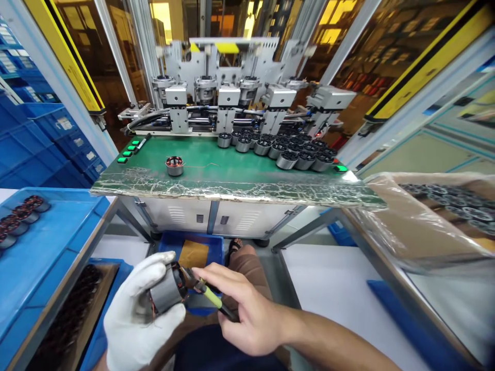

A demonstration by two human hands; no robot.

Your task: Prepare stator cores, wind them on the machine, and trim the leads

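While the left hand (133, 314), in a white glove, wraps its fingers around a grey wound motor stator (167, 291) low in the frame, left of centre, the bare right hand (247, 314) pinches a slim tool with a yellow-green shaft (211, 296) between thumb and forefinger. The tip of the tool meets the open, copper-wound end of the stator, and thin wire ends hang from the part beside the glove. Both hands sit above the person's lap, in front of a blue bin (193, 252) on the floor.

Beyond them, across the middle of the frame, lies the desk (232, 180), topped with a worn green mat. One single stator (174, 166) stands alone on its left half, well apart from a cluster of dark finished stators (286, 149) packed together on its right half. Green buttons (129, 150) line the desk's left edge. Behind the desk, at upper centre, stands a winding machine (232, 98) with a row of metal heads.

At the left edge, a blue tray (46, 242) carries a few more stators (17, 219). Stacked blue crates (34, 139) fill the upper left. At the right edge, a cardboard box lined with clear plastic (425, 221) holds further dark parts.
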